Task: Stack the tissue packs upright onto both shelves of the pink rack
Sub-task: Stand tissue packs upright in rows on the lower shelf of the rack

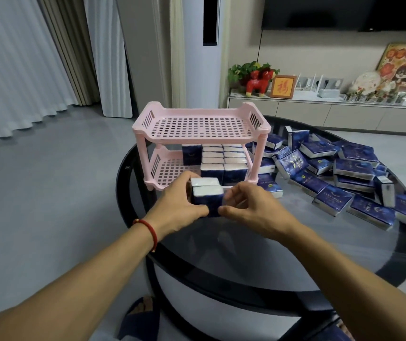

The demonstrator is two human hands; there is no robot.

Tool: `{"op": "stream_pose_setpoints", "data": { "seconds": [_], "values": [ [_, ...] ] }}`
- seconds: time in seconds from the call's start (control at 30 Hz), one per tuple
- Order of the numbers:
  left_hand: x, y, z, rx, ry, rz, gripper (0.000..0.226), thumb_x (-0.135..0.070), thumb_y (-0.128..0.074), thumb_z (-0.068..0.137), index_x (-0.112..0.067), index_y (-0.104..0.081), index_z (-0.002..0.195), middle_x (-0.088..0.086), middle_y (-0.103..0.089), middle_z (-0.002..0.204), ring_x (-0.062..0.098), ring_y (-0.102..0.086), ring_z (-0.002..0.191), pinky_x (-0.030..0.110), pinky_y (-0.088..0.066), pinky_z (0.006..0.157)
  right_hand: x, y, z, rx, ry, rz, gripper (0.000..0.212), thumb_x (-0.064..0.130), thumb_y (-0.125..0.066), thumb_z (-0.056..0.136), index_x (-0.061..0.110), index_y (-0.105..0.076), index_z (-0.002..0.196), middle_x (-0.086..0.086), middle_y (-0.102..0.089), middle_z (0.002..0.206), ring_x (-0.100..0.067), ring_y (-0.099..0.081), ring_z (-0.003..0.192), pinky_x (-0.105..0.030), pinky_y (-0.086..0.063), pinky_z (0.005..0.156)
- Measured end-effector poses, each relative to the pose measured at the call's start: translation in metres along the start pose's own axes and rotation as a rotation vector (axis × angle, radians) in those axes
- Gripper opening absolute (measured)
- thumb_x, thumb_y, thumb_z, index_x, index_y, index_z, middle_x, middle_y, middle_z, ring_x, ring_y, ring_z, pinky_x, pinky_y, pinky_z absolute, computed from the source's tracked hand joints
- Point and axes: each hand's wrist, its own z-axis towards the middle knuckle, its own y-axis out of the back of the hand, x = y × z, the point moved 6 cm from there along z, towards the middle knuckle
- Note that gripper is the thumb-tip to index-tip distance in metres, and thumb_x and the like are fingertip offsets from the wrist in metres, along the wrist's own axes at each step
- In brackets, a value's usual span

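Holding a small upright bunch of tissue packs (206, 196) between them, the two hands sit just in front of the pink rack (200, 139), at about 6 o'clock from it. The left hand (181, 207) has its fingers wrapped along the bunch's left side, thumb at the lower front; the right hand (251, 207) pinches the right side, its fingers curled in.

The bunch looks like two or more separate packs squeezed together, so my worry is that uneven pressure lets the rear one slip or tip as it is lifted over the lower shelf's front lip. The lower shelf (170, 172) has free grid at its 9 o'clock side, while upright rows of packs (222, 159) already fill its 3 o'clock half; pushing in at an angle could knock those rows over. Headroom under the top shelf (197, 126), which holds nothing yet, looks tight, so a pack might catch there.

At 3 o'clock on the glass bench (295, 244), the loose heap of packs (339, 173) lies close to the rim; a careless reach could nudge some off.
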Motion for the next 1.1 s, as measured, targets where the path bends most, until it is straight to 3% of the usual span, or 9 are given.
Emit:
{"op": "stream_pose_setpoints", "data": {
  "seconds": [0.17, 0.33, 0.47, 0.7, 0.87, 1.1],
  "values": [
    [0.014, 0.002, -0.001, 0.046, -0.022, 0.067, 0.055, -0.01, -0.08, 0.076, -0.024, -0.056, 0.124, -0.005, -0.068, 0.113, 0.01, -0.066, 0.105, 0.033, -0.057, 0.095, -0.013, 0.019, 0.012, -0.285, -0.115, -0.1, 0.004, 0.024, -0.068, 0.089, 0.025, -0.065, 0.09, 0.007, -0.07, 0.087, -0.017, -0.069, 0.086, -0.038, -0.059, 0.083],
    [0.011, 0.02, 0.007, -0.034, -0.09, 0.074, 0.052, -0.013, -0.084, 0.073, -0.025, -0.064, 0.12, -0.009, -0.071, 0.111, 0.007, -0.068, 0.103, 0.026, -0.056, 0.093, -0.029, 0.044, 0.02, -0.54, -0.186, -0.016, 0.041, 0.032, -0.074, 0.085, 0.018, -0.05, 0.114, -0.003, -0.062, 0.111, -0.023, -0.064, 0.097, -0.05, -0.056, 0.088],
    [0.001, 0.041, 0.02, -0.195, -0.139, 0.103, 0.057, -0.014, -0.083, 0.075, -0.028, -0.057, 0.124, -0.009, -0.067, 0.115, 0.008, -0.066, 0.103, 0.025, -0.055, 0.09, -0.027, 0.049, 0.033, -0.509, -0.14, -0.005, 0.047, 0.031, -0.073, 0.089, 0.018, -0.049, 0.128, -0.005, -0.061, 0.121, -0.016, -0.066, 0.094, -0.049, -0.058, 0.088],
    [0.0, 0.049, 0.05, -0.385, -0.112, 0.12, 0.06, -0.007, -0.075, 0.081, -0.021, -0.051, 0.134, -0.003, -0.062, 0.128, 0.016, -0.058, 0.114, 0.028, -0.049, 0.096, -0.028, 0.05, 0.047, -0.474, -0.091, -0.015, 0.027, 0.034, -0.064, 0.097, 0.017, -0.065, 0.119, -0.001, -0.071, 0.108, -0.02, -0.07, 0.089, -0.052, -0.06, 0.08],
    [0.021, 0.041, 0.088, -0.392, 0.033, 0.25, 0.059, -0.011, -0.072, 0.08, -0.025, -0.05, 0.133, -0.001, -0.068, 0.122, 0.024, -0.063, 0.114, 0.033, -0.053, 0.096, -0.031, 0.051, 0.051, -0.467, -0.067, -0.04, 0.022, 0.031, -0.063, 0.099, 0.017, -0.068, 0.115, -0.001, -0.071, 0.106, -0.02, -0.069, 0.088, -0.047, -0.058, 0.081],
    [0.032, 0.025, 0.12, -0.302, 0.025, 0.243, 0.047, -0.004, -0.065, 0.087, -0.023, -0.061, 0.13, 0.003, -0.07, 0.12, 0.027, -0.064, 0.112, 0.038, -0.052, 0.101, -0.032, 0.053, 0.051, -0.447, -0.038, -0.054, 0.016, 0.03, -0.062, 0.1, 0.02, -0.068, 0.11, 0.003, -0.067, 0.098, -0.018, -0.067, 0.086, -0.049, -0.058, 0.086]
  ]
}}
